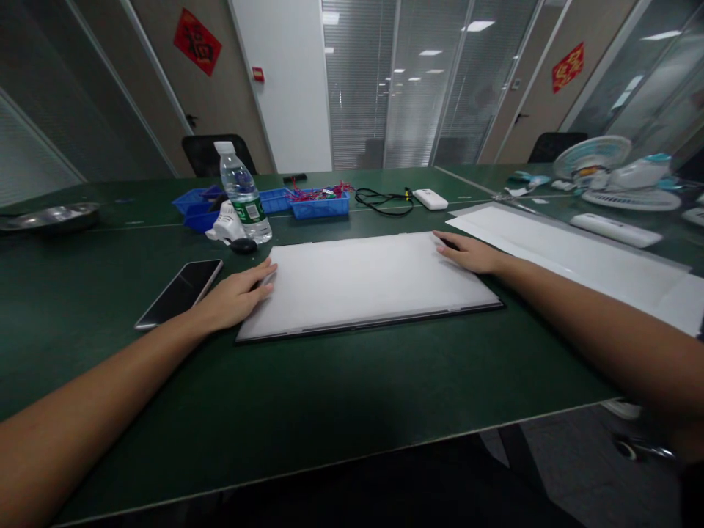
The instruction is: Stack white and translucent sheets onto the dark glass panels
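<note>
A flat white rectangular panel with a thin black edge [363, 282] lies on the green table in front of me. My left hand [237, 295] rests at its left side, fingers stretched out and the fingertips touching the edge. At the far right corner, my right hand [467, 253] lies along the other side with its fingers extended and its thumb apart over the white surface. Parts of the fingers beyond the right edge are hard to make out. A smartphone [181, 293] lies dark-screened beside my left wrist.
Behind the panel stand a water bottle [245, 194], a black mouse [243, 246], and blue trays [320, 208], one holding red wires. A black cable [385, 202] and a white device [430, 199] lie farther back. White sheets [577, 253] and a dismantled fan [621, 176] occupy the right.
</note>
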`<state>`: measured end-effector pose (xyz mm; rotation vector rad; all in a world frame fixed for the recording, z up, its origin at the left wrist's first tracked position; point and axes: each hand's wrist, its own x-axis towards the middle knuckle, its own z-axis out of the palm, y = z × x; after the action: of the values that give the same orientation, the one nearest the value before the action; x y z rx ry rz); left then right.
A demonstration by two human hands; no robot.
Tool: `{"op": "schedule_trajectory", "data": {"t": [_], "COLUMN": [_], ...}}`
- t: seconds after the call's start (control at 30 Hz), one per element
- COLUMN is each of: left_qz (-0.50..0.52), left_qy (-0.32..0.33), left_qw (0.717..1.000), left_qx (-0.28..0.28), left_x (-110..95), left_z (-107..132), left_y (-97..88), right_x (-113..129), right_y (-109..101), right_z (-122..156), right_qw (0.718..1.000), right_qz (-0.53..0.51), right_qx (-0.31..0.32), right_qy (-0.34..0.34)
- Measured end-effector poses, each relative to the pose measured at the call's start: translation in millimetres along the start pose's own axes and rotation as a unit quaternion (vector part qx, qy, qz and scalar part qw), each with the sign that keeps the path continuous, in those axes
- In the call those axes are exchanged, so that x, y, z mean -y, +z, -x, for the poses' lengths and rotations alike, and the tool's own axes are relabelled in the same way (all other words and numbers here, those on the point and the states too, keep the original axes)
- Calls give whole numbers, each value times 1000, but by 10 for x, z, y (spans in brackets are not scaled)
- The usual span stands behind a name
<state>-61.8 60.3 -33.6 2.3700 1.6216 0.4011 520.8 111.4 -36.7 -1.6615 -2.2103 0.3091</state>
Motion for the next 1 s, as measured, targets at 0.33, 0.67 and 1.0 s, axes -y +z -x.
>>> {"op": "schedule_trajectory", "data": {"t": [0.33, 0.67, 1.0], "left_qz": [-34, -21, -46], "left_qy": [60, 50, 55], "left_qw": [997, 997, 995], "left_qx": [36, 50, 68], "left_x": [-33, -89, -157], "left_z": [30, 88, 176], "left_y": [21, -8, -89], "right_x": [-10, -33, 71], "right_y": [42, 33, -9], "right_z": [27, 94, 260], "right_qw": [998, 994, 993], "right_qz": [21, 45, 44], "right_qx": [56, 60, 51], "right_qy": [-23, -81, -100]}}
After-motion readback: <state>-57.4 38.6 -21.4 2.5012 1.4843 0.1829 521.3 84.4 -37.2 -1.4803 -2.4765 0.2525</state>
